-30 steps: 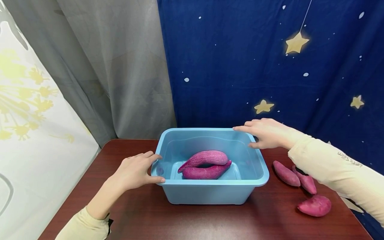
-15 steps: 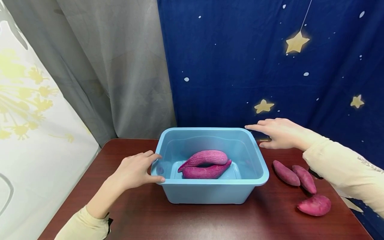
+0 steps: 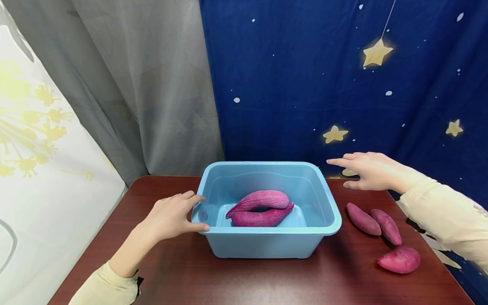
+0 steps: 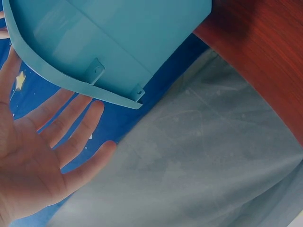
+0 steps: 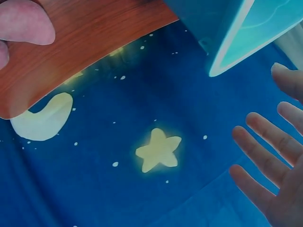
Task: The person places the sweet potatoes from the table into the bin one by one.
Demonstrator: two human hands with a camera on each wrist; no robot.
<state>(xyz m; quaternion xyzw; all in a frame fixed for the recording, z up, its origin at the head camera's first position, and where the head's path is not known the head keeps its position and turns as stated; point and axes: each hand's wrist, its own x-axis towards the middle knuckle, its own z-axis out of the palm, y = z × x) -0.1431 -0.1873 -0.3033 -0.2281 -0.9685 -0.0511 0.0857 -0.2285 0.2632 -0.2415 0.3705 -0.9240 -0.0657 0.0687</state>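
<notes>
A light blue plastic basin (image 3: 263,245) stands on the table, with two purple sweet potatoes, an upper one (image 3: 267,199) and a lower one (image 3: 263,218), lying side by side inside. My left hand (image 3: 169,216) rests at the basin's left rim, thumb by the front corner; in the left wrist view its fingers (image 4: 78,137) are spread and fairly straight against the rim's outer side. My right hand (image 3: 373,171) hovers beyond the basin's right back corner, holding nothing. The right wrist view shows its fingers (image 5: 265,149) apart from the basin (image 5: 208,28).
Three more sweet potatoes lie right of the basin: a left one (image 3: 364,219), a middle one (image 3: 386,227) and a nearer one (image 3: 400,260). The dark red table (image 3: 167,271) ends at a grey curtain (image 3: 179,106) and a blue star-patterned curtain (image 3: 282,84).
My right hand has moved right, away from the basin's back right rim. My left hand stays at the left rim, and the sweet potatoes lie as before.
</notes>
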